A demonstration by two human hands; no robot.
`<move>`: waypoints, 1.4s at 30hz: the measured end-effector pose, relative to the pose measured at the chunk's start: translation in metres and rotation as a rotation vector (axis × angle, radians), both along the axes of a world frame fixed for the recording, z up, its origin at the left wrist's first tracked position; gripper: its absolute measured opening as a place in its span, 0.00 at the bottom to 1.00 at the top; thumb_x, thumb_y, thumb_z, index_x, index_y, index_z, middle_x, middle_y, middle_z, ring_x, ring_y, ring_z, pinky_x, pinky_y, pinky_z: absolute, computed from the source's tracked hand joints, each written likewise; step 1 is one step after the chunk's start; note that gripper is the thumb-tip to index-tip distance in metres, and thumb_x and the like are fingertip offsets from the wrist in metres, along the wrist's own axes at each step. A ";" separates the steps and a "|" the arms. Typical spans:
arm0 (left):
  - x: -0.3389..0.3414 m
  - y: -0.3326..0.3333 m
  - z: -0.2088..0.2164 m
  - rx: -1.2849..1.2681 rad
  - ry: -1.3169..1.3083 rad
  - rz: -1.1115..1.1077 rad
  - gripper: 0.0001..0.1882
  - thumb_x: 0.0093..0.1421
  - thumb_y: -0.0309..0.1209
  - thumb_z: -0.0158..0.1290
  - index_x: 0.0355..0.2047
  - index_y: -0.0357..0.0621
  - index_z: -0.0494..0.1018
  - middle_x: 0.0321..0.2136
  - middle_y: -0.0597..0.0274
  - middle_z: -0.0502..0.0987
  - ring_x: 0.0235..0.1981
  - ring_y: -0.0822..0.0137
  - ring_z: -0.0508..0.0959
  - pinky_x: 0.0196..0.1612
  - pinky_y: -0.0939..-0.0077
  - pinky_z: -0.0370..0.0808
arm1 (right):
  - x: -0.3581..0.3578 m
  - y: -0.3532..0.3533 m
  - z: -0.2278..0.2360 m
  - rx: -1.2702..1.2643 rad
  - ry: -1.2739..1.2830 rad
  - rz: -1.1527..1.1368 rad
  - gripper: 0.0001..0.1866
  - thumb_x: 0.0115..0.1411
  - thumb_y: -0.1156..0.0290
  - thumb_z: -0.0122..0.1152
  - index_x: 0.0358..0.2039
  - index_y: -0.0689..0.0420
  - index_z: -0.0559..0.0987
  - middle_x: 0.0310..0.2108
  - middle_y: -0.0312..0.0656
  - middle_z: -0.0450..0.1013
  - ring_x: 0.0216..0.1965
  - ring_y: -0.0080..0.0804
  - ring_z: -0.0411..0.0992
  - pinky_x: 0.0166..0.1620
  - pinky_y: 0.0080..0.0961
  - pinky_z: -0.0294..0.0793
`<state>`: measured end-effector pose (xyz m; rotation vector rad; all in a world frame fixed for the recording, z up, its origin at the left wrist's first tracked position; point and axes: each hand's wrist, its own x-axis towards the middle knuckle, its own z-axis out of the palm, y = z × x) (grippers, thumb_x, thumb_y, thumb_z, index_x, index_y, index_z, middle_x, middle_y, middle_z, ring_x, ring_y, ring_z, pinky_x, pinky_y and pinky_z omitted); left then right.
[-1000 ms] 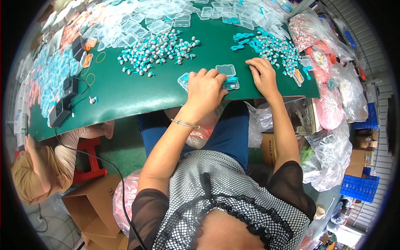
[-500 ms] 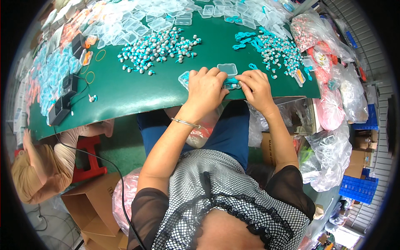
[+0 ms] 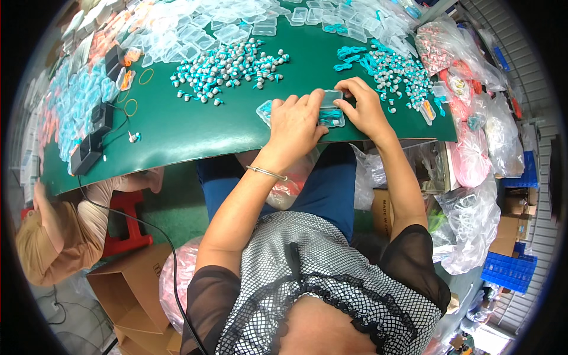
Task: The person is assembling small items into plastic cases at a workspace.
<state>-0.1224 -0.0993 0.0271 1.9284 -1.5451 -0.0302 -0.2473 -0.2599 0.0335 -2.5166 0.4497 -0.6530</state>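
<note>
I see the open box (image 3: pixel 337 123) near the table's (image 3: pixel 195 133) edge, left hand (image 3: pixel 294 122) over its left end, right hand (image 3: pixel 368 110) curled at its lid (image 3: pixel 330 99); whether either grips, I can't tell. I'd tuck the cords (image 3: pixel 331 115) inside first.

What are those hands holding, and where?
The right hand seems to hold the clear lid by its right edge; the left hand lies over the box, its grip hidden.
</note>
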 end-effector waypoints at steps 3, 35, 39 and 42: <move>0.000 -0.001 -0.002 -0.075 0.009 0.055 0.32 0.43 0.36 0.68 0.49 0.48 0.71 0.37 0.65 0.76 0.41 0.59 0.76 0.40 0.61 0.65 | -0.007 0.001 -0.003 0.009 -0.053 0.003 0.13 0.51 0.77 0.67 0.39 0.60 0.77 0.36 0.43 0.74 0.35 0.36 0.74 0.37 0.30 0.74; -0.001 0.006 -0.006 -0.005 -0.097 0.155 0.11 0.51 0.37 0.62 0.34 0.49 0.81 0.31 0.65 0.79 0.37 0.60 0.77 0.40 0.60 0.64 | -0.021 0.030 -0.020 0.016 -0.154 0.025 0.22 0.49 0.76 0.71 0.46 0.59 0.77 0.44 0.47 0.73 0.42 0.44 0.75 0.44 0.33 0.76; -0.008 0.006 -0.008 -0.037 -0.116 0.167 0.10 0.51 0.36 0.62 0.34 0.49 0.81 0.30 0.66 0.79 0.36 0.61 0.76 0.41 0.60 0.63 | -0.020 0.032 -0.022 -0.012 -0.175 0.017 0.23 0.49 0.76 0.71 0.47 0.59 0.77 0.44 0.47 0.73 0.42 0.44 0.74 0.43 0.32 0.76; -0.008 0.007 -0.011 -0.083 -0.121 0.153 0.09 0.51 0.34 0.62 0.34 0.49 0.81 0.31 0.66 0.79 0.36 0.62 0.76 0.42 0.60 0.63 | -0.020 0.034 -0.023 -0.017 -0.188 0.006 0.23 0.49 0.76 0.71 0.47 0.59 0.77 0.44 0.48 0.73 0.42 0.44 0.74 0.43 0.33 0.76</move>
